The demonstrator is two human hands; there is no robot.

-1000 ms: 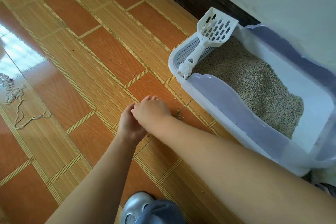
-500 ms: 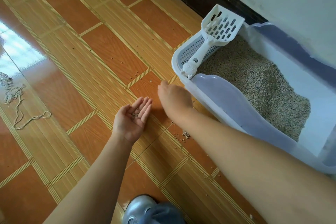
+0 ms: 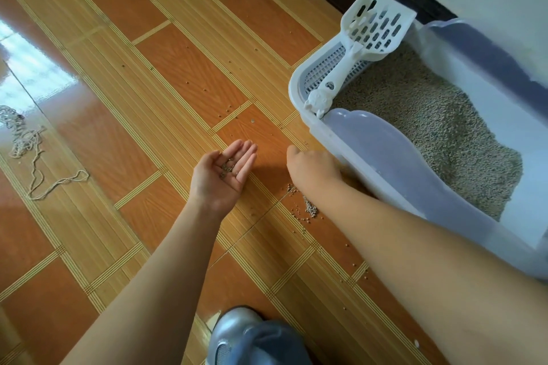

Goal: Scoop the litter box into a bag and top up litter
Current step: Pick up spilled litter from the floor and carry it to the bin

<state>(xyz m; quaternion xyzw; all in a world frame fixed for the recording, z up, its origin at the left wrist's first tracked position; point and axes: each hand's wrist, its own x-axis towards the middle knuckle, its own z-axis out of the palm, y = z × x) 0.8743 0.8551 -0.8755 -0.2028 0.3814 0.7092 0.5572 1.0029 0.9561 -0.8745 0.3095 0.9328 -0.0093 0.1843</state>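
Our left hand (image 3: pixel 221 172) lies palm-up just above the floor (image 3: pixel 178 68), fingers nearly straight and close together, cradling a few grey pellets (image 3: pixel 227 167). Our right hand (image 3: pixel 312 170) is knuckles-up, low to the floor and just beside the near wall of the litter box (image 3: pixel 370 157). Its fingers are turned under, so we cannot tell whether they pinch anything. The main risk, we judge, is the left palm: it is shallow, and any tilt while the right hand works would roll the pellets back onto the floor. A careless sweep of the right forearm could also scatter the small heap of spilled litter (image 3: pixel 310 210) just beside that wrist. The box sits to the right of both hands. The white scoop (image 3: pixel 370 29) rests across its far corner, well apart from either hand. No bag is in view.
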